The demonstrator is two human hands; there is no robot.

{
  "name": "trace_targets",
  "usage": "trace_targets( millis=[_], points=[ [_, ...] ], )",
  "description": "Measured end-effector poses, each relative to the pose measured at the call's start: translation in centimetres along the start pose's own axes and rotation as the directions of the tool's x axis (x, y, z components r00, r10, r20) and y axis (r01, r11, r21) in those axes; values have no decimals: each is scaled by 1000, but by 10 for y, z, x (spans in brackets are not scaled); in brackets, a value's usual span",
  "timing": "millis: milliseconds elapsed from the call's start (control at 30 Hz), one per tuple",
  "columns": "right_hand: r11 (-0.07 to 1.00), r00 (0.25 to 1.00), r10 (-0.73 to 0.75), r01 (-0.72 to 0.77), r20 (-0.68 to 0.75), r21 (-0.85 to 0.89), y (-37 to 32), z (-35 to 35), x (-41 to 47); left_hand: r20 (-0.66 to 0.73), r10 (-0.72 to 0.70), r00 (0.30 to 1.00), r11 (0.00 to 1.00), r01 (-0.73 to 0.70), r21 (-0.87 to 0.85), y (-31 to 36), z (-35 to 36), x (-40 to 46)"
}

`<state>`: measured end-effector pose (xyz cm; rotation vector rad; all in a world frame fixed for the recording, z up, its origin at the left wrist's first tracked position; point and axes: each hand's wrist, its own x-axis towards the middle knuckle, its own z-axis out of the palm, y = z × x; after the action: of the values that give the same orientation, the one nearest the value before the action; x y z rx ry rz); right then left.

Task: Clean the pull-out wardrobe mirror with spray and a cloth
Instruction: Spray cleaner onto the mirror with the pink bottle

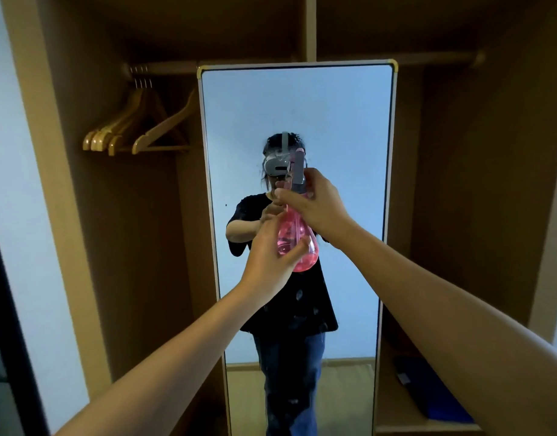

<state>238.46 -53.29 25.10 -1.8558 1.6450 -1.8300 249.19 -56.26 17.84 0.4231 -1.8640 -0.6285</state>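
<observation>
The step in hand was judged to be the spraying stage: the tall, white-framed pull-out wardrobe mirror (297, 121) stood upright in front of the person, and both hands held the translucent pink, pear-shaped plastic spray bottle (297, 243) in front of the mirror's middle, close to the glass. The right hand (318, 202) was wrapped around the bottle's neck just under the grey trigger head (298, 169), fingers curled on the neck; whether a finger lay on the trigger could not be told. The left hand (270, 256) cupped the bulbous lower body of the bottle from the left side of the mirror, its thumb pressed across the pink wall. Small dark specks and droplet-like marks showed on the lower half of the mirror, so some wetting may already have been applied, but this was only a judgement. No cloth was identifiable in view; a dark blue flat item (428, 388) lay on the wardrobe floor to the right of the mirror. Wooden coat hangers (135, 133) hung to the left of the mirror. The next move called for aiming the nozzle squarely at the glass, squeezing the trigger over unsprayed areas, then freeing one hand to fetch a cloth.
</observation>
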Motion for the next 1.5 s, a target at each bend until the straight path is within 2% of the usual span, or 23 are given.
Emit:
trace_targets(
  millis=[167, 267, 567, 1100, 1500],
  points=[
    [996, 999, 31, -34, -34, -88, 12, -25, -4, 33, 7, 999, 999, -5, -45, 6, 23, 4],
    [999, 998, 21, -23, -51, -40, 17, -43, -5, 43, 23, 999, 997, -20, -80, 12, 40, 6],
    [999, 998, 5, -6, -57, -34, 22, -63, -7, 26, 69, 997, 989, -65, -130, 18, 62, 10],
    [998, 999, 9, -11, -30, -59, 24, -68, -12, 32, 48, 998, 993, -44, -105, 22, 64, 3],
    [999, 996, 21, -25, -86, -38, 30, -89, -21, 90, 45, 995, 992, -34, -119, 30, 80, 2]
  ],
)
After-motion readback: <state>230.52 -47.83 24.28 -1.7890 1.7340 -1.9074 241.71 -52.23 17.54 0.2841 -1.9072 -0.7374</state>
